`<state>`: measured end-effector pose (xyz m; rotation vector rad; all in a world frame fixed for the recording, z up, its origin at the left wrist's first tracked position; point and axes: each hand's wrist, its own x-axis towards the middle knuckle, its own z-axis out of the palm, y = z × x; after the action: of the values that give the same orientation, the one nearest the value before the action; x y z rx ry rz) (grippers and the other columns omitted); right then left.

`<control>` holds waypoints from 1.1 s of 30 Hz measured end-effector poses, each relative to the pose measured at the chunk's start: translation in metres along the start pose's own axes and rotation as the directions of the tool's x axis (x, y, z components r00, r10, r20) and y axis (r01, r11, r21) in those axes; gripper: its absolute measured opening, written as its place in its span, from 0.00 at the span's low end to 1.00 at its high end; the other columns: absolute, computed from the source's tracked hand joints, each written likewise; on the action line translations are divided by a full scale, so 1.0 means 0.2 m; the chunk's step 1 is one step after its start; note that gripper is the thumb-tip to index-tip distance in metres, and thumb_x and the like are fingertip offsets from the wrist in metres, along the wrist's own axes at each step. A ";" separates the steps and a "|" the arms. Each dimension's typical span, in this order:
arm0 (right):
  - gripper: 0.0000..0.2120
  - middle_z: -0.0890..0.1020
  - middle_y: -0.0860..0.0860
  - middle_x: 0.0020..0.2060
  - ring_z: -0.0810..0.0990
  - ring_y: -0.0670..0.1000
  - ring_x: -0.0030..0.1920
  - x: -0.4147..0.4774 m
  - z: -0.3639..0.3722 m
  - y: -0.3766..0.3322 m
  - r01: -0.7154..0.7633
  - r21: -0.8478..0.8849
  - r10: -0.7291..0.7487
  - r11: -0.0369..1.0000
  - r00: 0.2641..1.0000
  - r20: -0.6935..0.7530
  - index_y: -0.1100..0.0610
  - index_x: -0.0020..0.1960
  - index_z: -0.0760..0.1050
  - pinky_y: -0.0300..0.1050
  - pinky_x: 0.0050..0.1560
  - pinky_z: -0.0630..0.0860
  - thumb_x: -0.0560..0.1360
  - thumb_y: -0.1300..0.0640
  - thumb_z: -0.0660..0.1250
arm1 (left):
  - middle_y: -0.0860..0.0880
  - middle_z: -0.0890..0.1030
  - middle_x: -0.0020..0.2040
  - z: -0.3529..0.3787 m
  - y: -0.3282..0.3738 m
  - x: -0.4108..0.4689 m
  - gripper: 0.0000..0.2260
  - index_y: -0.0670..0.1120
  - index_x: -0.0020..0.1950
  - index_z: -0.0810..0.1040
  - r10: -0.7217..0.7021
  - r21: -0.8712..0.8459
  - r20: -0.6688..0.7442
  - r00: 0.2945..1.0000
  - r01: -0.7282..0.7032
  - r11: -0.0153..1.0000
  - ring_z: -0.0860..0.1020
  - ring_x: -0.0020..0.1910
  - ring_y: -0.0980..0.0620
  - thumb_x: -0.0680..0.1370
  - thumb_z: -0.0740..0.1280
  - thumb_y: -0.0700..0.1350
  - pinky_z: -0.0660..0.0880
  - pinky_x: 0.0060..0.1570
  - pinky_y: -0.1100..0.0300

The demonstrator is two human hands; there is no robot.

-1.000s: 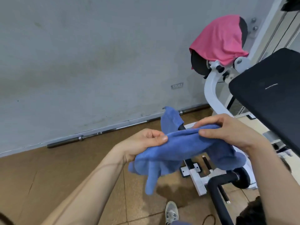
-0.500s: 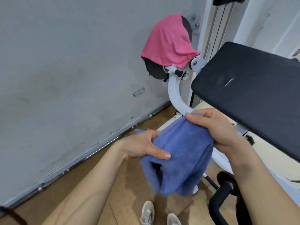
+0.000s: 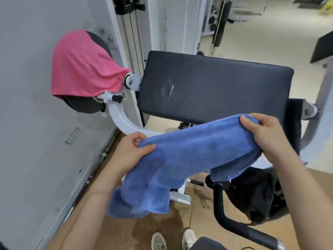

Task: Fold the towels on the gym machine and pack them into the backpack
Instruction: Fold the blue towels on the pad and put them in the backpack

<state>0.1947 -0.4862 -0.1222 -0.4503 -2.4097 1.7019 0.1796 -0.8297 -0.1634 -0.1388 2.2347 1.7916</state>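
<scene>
I hold a blue towel [image 3: 183, 159] stretched between both hands in front of the gym machine's black pad [image 3: 212, 87]. My left hand [image 3: 131, 152] pinches its left end, thumb on top. My right hand [image 3: 264, 134] grips the right end, fingers curled over the edge. The towel's lower folds hang down towards the floor. A pink towel [image 3: 81, 65] is draped over a round black roller at the upper left. A black backpack [image 3: 257, 193] lies on the floor at the lower right, below my right forearm.
A grey wall [image 3: 27, 123] stands close on the left, with a steel bar [image 3: 100, 157] along its base. The machine's white frame [image 3: 122, 121] and a black handle [image 3: 234, 224] lie below the pad. My shoes [image 3: 173, 240] stand on brown floor.
The view has swung right, bringing the black pad and backpack into sight. My hands have moved apart, spreading the bunched blue towel into a long band between them.
</scene>
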 end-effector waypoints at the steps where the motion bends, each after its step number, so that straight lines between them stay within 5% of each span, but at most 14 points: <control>1: 0.10 0.81 0.50 0.35 0.77 0.46 0.38 -0.01 -0.05 0.03 -0.002 -0.023 0.001 1.000 1.000 -0.025 0.58 0.42 0.81 0.43 0.41 0.72 0.77 0.53 0.68 | 0.46 0.78 0.33 0.02 -0.01 0.05 0.07 0.48 0.38 0.78 0.016 0.065 0.006 1.000 -0.016 0.998 0.74 0.35 0.50 0.70 0.75 0.45 0.69 0.39 0.56; 4: 0.12 0.76 0.50 0.31 0.73 0.46 0.33 -0.02 -0.18 0.13 -0.015 -0.129 0.006 0.992 0.998 -0.067 0.61 0.38 0.79 0.42 0.35 0.69 0.76 0.54 0.68 | 0.44 0.77 0.33 0.09 -0.02 0.23 0.04 0.52 0.40 0.80 0.097 0.242 -0.025 0.995 -0.088 0.966 0.73 0.33 0.52 0.71 0.74 0.44 0.69 0.38 0.57; 7: 0.12 0.77 0.48 0.27 0.75 0.50 0.33 0.02 -0.29 0.25 -0.004 -0.346 -0.017 0.938 0.998 -0.057 0.56 0.37 0.79 0.43 0.32 0.70 0.76 0.51 0.68 | 0.52 0.77 0.31 0.17 0.00 0.37 0.10 0.54 0.35 0.78 0.197 0.399 -0.085 0.977 -0.148 0.905 0.73 0.31 0.57 0.71 0.72 0.40 0.68 0.36 0.60; 13: 0.14 0.77 0.54 0.28 0.75 0.54 0.35 0.21 -0.41 0.32 0.121 -0.534 -0.167 0.837 0.985 -0.039 0.58 0.36 0.75 0.43 0.36 0.67 0.78 0.51 0.65 | 0.55 0.81 0.43 0.28 0.15 0.61 0.13 0.50 0.46 0.79 0.343 0.489 -0.238 0.909 -0.193 0.851 0.77 0.46 0.52 0.75 0.60 0.34 0.70 0.45 0.59; 19: 0.13 0.77 0.51 0.29 0.73 0.56 0.35 0.46 -0.38 0.27 0.141 -0.615 -0.240 0.776 0.967 -0.082 0.56 0.38 0.75 0.47 0.35 0.68 0.78 0.50 0.63 | 0.53 0.80 0.46 0.29 0.26 0.86 0.07 0.48 0.50 0.80 0.455 0.563 -0.325 0.829 -0.217 0.798 0.76 0.47 0.52 0.77 0.63 0.39 0.70 0.48 0.59; 23: 0.18 0.73 0.49 0.28 0.70 0.57 0.34 0.64 -0.26 0.20 0.171 -0.828 -0.232 0.533 0.971 0.051 0.54 0.34 0.66 0.46 0.32 0.61 0.79 0.48 0.59 | 0.49 0.82 0.49 0.19 0.24 1.08 0.09 0.51 0.49 0.80 0.440 0.613 -0.322 0.838 -0.170 0.771 0.78 0.50 0.46 0.76 0.63 0.40 0.75 0.51 0.53; 26: 0.19 0.73 0.49 0.29 0.70 0.56 0.33 0.80 -0.20 0.14 0.204 -0.884 -0.255 0.420 0.962 0.101 0.53 0.33 0.64 0.45 0.31 0.61 0.80 0.46 0.56 | 0.48 0.82 0.52 0.14 0.26 1.26 0.12 0.47 0.53 0.80 0.444 0.612 -0.310 0.841 -0.181 0.770 0.77 0.52 0.48 0.76 0.61 0.35 0.70 0.52 0.59; 33: 0.18 0.72 0.50 0.35 0.69 0.55 0.36 1.23 0.10 0.08 0.069 -0.867 -0.222 0.494 0.974 -0.049 0.54 0.36 0.64 0.46 0.30 0.57 0.82 0.48 0.53 | 0.44 0.82 0.52 0.10 0.39 1.74 0.13 0.43 0.53 0.80 0.453 0.513 -0.375 0.809 -0.226 0.828 0.77 0.53 0.45 0.73 0.62 0.33 0.68 0.52 0.62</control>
<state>-0.0402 -0.4171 -0.1552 -0.4262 -2.8957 0.2121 -0.1702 -0.7599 -0.1876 -0.0879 3.1664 1.4427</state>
